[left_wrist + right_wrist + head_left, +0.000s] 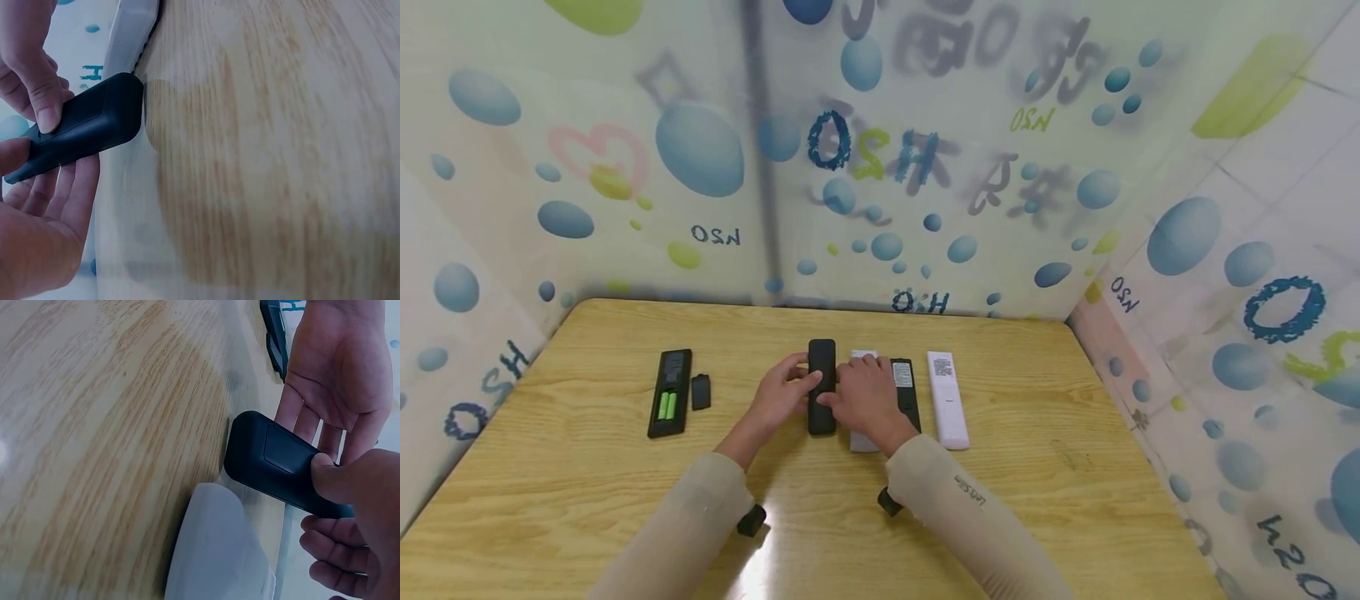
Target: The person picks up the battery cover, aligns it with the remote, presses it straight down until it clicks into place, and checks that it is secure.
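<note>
A black remote control (822,360) is held back side up between both hands, tilted with its near end by the tabletop. My left hand (773,397) grips its left side, thumb on top and fingers beneath, as the left wrist view shows. From the right, my right hand (867,393) sets its thumb on the battery cover (290,453), fingers curled by the remote's edge. The cover sits in place in the right wrist view. Partly hidden under the right hand lies a white remote (863,442), and a black remote with a pale label (906,385) is just beyond it.
Farther right on the wooden table (1037,500) lies another white remote (949,402). On the left, an opened black remote (672,373) shows two green batteries (667,406), with a loose battery cover (701,392) beside it. A patterned curtain (865,250) stands behind the table.
</note>
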Demonstrator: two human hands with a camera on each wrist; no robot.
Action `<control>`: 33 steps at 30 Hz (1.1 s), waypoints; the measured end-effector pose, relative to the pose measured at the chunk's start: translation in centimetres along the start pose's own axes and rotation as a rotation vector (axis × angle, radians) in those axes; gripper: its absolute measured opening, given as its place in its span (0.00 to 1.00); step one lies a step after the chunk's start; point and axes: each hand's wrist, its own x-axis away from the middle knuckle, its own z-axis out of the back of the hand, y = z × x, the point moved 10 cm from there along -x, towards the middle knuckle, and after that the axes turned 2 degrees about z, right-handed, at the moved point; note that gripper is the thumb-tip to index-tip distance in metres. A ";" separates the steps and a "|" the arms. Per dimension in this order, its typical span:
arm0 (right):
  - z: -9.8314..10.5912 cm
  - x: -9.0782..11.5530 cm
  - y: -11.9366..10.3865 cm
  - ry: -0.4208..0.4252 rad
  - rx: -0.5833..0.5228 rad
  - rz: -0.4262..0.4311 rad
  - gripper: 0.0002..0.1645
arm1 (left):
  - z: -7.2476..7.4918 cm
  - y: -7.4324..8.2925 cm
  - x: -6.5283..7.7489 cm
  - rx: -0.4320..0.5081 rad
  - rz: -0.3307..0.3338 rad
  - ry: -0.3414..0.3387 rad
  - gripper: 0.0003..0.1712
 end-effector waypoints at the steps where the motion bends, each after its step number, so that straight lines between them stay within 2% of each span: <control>1: 0.0 0.0 0.0 0.000 0.003 0.002 0.31 | 0.0 0.0 0.0 0.001 -0.001 0.001 0.27; 15: 1.1 1.0 0.2 0.012 -0.020 0.041 0.32 | 0.2 0.5 0.5 0.035 -0.008 -0.007 0.26; 22: 1.6 1.5 0.5 0.035 0.002 0.053 0.32 | 0.1 0.8 0.9 0.026 -0.011 -0.007 0.27; 33: 1.5 2.5 1.4 0.073 0.005 0.074 0.32 | -0.4 -0.3 0.7 -0.034 0.004 -0.018 0.26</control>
